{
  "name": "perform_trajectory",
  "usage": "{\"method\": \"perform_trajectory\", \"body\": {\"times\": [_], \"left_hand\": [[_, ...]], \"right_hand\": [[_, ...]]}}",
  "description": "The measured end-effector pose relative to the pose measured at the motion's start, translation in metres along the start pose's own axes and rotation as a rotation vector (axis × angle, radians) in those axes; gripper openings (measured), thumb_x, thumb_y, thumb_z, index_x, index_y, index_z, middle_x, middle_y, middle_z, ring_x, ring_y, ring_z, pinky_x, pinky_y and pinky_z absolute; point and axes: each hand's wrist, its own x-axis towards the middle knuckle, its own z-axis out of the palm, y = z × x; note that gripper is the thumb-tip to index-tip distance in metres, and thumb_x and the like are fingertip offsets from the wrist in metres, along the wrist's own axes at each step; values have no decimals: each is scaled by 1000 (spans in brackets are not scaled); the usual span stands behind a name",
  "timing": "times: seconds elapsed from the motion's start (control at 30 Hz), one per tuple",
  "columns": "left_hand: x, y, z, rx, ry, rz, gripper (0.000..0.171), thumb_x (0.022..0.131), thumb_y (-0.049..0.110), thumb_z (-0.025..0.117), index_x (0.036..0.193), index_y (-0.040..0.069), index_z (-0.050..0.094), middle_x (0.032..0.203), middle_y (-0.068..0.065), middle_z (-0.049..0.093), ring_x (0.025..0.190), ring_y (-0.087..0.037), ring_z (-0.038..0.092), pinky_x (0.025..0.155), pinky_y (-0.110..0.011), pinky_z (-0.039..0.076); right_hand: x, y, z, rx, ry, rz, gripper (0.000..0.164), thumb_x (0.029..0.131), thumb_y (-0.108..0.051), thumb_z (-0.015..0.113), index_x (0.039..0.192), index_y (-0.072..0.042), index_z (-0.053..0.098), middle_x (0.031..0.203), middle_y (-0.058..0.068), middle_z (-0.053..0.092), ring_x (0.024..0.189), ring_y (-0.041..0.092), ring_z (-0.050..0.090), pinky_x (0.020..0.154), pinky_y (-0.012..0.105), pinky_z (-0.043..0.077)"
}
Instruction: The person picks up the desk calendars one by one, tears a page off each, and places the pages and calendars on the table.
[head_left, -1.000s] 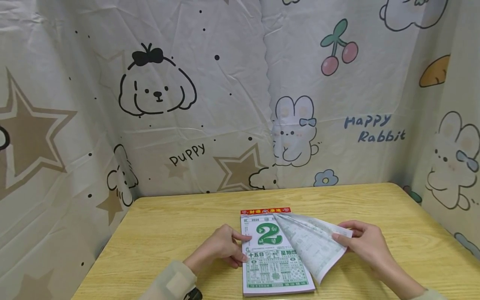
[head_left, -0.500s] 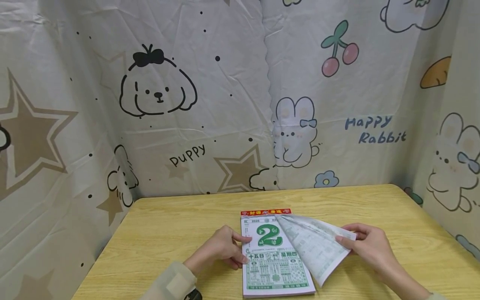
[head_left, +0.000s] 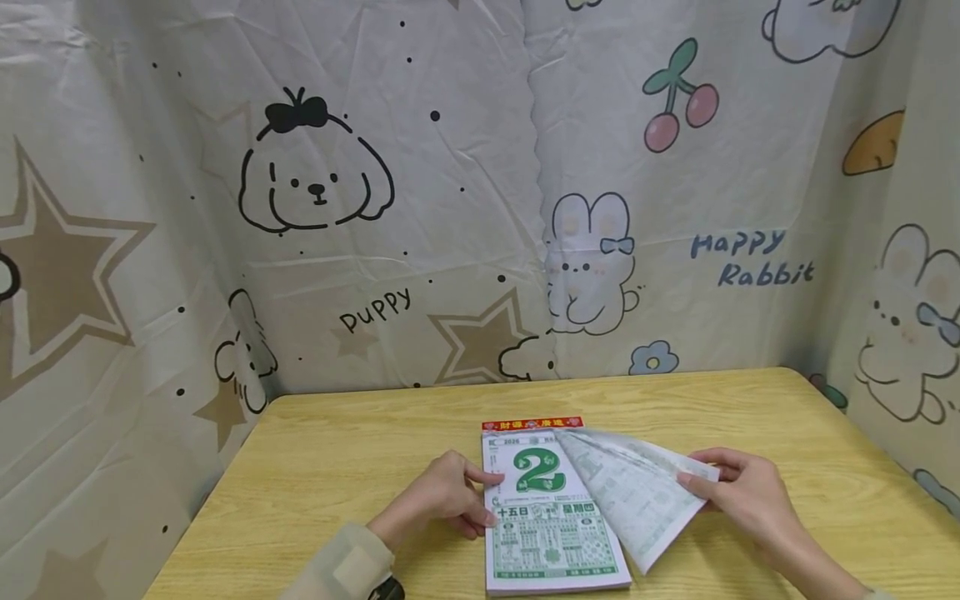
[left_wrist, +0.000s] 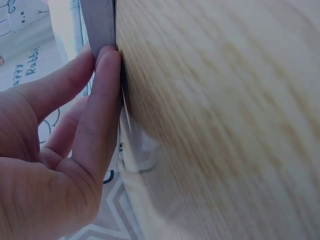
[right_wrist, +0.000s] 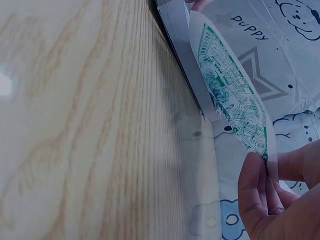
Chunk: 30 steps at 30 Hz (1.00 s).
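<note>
In the head view, the calendar pad (head_left: 551,537) lies on the worktop (head_left: 360,425), its left edge held by the left hand's (head_left: 450,492) half-curled grip, while the right hand (head_left: 746,492) pinches the lifted sheet (head_left: 637,500) right of the pad. In the left wrist view, firm bracing against the pad's side seems wise; in the right wrist view the sheet bows, so pulling slowly and evenly should limit ragged tearing.

The table (head_left: 360,450) is smooth and wood-grained, with a slight sheen. The calendar (head_left: 543,517) and its lifted sheet (head_left: 637,504) are matt paper, the sheet thin; the backdrop (head_left: 465,125) is creased cloth.
</note>
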Motion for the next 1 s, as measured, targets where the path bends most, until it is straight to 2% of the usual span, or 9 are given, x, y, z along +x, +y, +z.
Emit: {"method": "perform_trajectory", "body": {"times": [0.27,0.53,1.0], "left_hand": [[-1,1,-1,1,0,14,51,76,-8,91,123,10,80,77,-20,70,58,-23,73,54,-33,64],[1,0,1,0,-5,7,51,76,-8,91,123,10,80,81,-21,70,60,-25,73,55,-34,64],[0,1,1,6,-1,8,51,77,-7,90,123,10,80,83,-21,69,60,-25,74,55,-33,64]], "right_hand": [[1,2,-7,7,14,10,55,94,-12,81,135,17,58,83,6,71,70,18,70,62,30,62],[0,4,-10,3,15,11,54,94,-9,80,134,18,57,84,7,70,72,18,69,63,31,63],[-1,10,-20,-11,34,21,58,93,-15,83,135,17,58,87,5,73,72,15,69,63,29,62]]}}
